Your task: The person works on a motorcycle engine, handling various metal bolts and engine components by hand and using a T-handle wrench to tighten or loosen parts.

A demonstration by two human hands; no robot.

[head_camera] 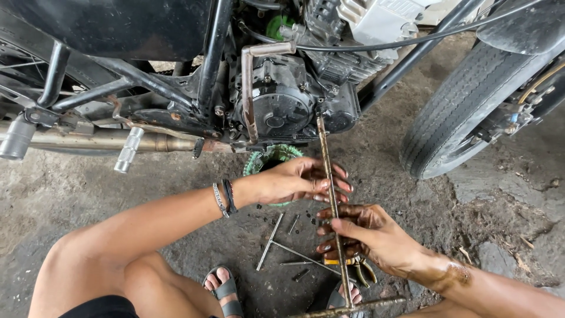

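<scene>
Right hand [376, 238] grip: closed on long oily T-wrench [332, 200] | left hand [306, 181]: steadying shaft

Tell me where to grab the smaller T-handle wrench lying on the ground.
Grip the T-handle wrench on its long bare shaft, coming from above. It lies flat on the concrete floor between the left hand and the sandalled foot, so fingers must pinch its sides.

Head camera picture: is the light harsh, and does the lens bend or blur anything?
Head view: soft, even daylight with no hard shadows; the grey ribbed motorcycle tyre bulges from wide-angle distortion; the long rusty metal T-handled rod and both oily hands, left and right, look sharp; slight sheen on the chrome exhaust pipe.
</scene>
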